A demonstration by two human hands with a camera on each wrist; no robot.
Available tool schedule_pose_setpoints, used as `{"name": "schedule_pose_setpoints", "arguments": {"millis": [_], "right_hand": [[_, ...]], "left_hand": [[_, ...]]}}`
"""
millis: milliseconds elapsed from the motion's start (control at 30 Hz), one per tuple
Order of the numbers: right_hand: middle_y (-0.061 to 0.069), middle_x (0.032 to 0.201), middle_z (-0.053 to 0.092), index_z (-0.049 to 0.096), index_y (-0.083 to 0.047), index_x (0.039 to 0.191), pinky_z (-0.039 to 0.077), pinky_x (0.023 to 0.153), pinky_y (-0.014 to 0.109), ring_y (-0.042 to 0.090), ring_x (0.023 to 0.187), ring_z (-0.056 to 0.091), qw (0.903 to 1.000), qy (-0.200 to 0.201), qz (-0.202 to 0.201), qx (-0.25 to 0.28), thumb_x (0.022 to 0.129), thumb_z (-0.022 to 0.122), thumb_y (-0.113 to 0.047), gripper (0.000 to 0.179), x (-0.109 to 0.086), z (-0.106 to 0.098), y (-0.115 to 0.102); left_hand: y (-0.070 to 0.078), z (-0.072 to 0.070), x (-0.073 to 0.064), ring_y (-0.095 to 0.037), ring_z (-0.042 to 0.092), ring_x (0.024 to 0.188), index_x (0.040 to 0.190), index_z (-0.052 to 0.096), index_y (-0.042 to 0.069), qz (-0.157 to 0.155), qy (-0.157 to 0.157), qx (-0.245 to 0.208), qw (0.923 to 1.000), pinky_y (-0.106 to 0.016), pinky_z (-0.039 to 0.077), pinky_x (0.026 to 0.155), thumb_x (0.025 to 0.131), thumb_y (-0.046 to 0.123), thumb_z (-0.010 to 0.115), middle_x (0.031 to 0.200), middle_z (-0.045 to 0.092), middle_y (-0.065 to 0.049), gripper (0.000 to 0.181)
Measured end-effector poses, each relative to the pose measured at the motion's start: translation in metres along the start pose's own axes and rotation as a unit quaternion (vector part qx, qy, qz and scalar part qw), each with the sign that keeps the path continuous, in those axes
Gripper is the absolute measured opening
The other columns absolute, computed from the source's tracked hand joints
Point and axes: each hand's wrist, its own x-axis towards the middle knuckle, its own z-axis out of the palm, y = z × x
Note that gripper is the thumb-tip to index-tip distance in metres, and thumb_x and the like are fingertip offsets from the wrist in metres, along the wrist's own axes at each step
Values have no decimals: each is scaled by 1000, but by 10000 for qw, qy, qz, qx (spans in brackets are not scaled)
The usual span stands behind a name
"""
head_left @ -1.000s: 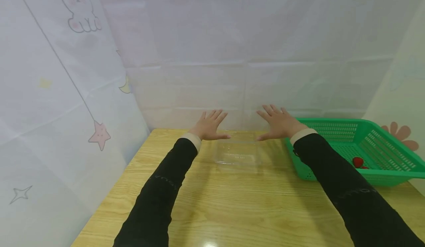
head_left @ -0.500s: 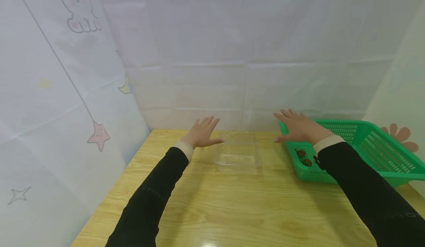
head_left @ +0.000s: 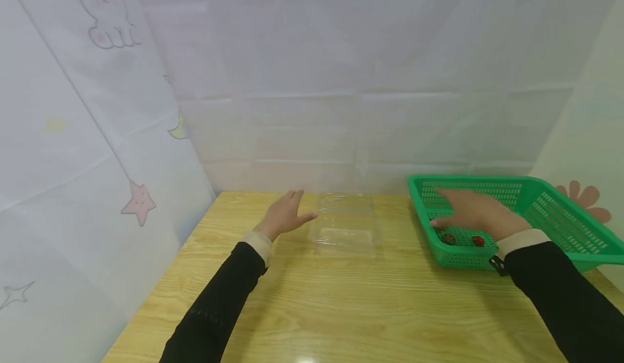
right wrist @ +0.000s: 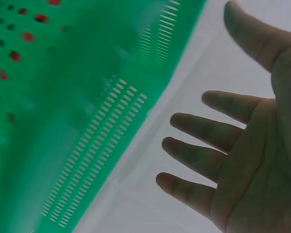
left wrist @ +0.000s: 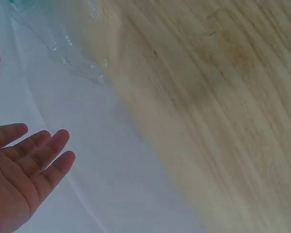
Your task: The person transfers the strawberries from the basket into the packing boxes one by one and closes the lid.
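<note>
My right hand (head_left: 480, 214) reaches over the left part of a green plastic basket (head_left: 575, 256), holding nothing. Its fingers are spread and relaxed in the right wrist view, beside the slotted basket wall. Below it on the basket floor lie small red fruits that look like strawberries, one red fruit (head_left: 478, 240) near the wrist; the hand hides some of the floor. A clear plastic box (head_left: 346, 225) stands on the table between the hands. Left of it, my left hand (head_left: 283, 216) hovers with loose fingers and thumb toward the box, also holding nothing.
The wooden table (head_left: 312, 303) ends against a pale cloth backdrop (head_left: 292, 108) at the back and left. The basket takes up the table's right side, its left wall a short way from the clear box.
Both hands have moved apart from above the clear box. My right hand has gone right and down over the basket; my left hand has gone left and lower.
</note>
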Motion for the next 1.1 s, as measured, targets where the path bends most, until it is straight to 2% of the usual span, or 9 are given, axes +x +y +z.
{"name": "schedule_pose_setpoints", "arguments": {"millis": [133,167,267,367,400,467,733,900,1100], "right_hand": [[38,137,41,38,10,142,42,88,65,56,120,42,9999,12,104,42,85,68,-55,92,-7,10,1],[37,137,42,39,10,142,46,85,62,52,111,51,9998,-21,139,101,86,68,-54,90,-8,13,2],[36,131,48,44,11,138,49,79,57,49,105,56,9996,-85,149,232,87,69,-49,82,-12,20,5],[35,122,55,51,10,133,52,73,52,45,96,60,9986,-220,85,484,89,70,-43,71,-12,27,10],[33,118,58,54,10,130,52,76,54,48,103,57,9983,-231,38,542,89,70,-40,67,-12,30,11],[30,114,61,57,9,126,53,75,53,45,99,60,9970,-308,-33,706,90,70,-35,58,-11,34,13],[29,110,63,58,16,120,55,75,49,43,96,62,9925,-616,-128,1044,90,70,-18,47,-5,43,18],[24,106,65,63,13,113,55,75,48,41,95,62,9910,-787,-189,1062,90,68,-11,34,0,45,23],[19,102,66,66,10,108,55,76,48,42,95,62,9872,-1008,-204,1221,90,63,-1,21,6,48,27]], "left_hand": [[-2,10,-7,-36,43,131,148,37,2,-268,132,-472,9984,-49,41,104,92,57,58,145,41,-21,81],[-2,12,-8,-36,44,129,147,39,2,-339,175,-606,9974,-49,41,104,92,55,59,144,43,-21,79],[-2,17,-12,-34,52,121,142,45,0,-564,272,-1060,9924,-47,47,97,93,49,62,138,50,-21,71],[-3,22,-14,-32,60,108,136,51,-1,-734,343,-1555,9845,-44,53,87,94,46,63,125,59,-20,65],[-3,24,-15,-30,62,104,134,53,-1,-788,360,-1703,9816,-43,54,83,94,45,63,121,61,-19,63],[-4,27,-16,-29,63,98,131,55,-2,-901,381,-1989,9751,-42,55,80,93,44,64,112,64,-17,60],[-2,33,-20,-22,63,80,123,61,-4,-1142,541,-2731,9537,-37,55,68,93,41,66,97,65,-9,54],[0,35,-18,-25,66,72,122,60,-6,-1177,443,-3139,9411,-33,56,60,94,36,67,91,65,-9,51],[3,35,-16,-27,68,76,117,62,-5,-1323,25,-3631,9223,-36,59,63,93,28,69,92,66,-14,42]]}}
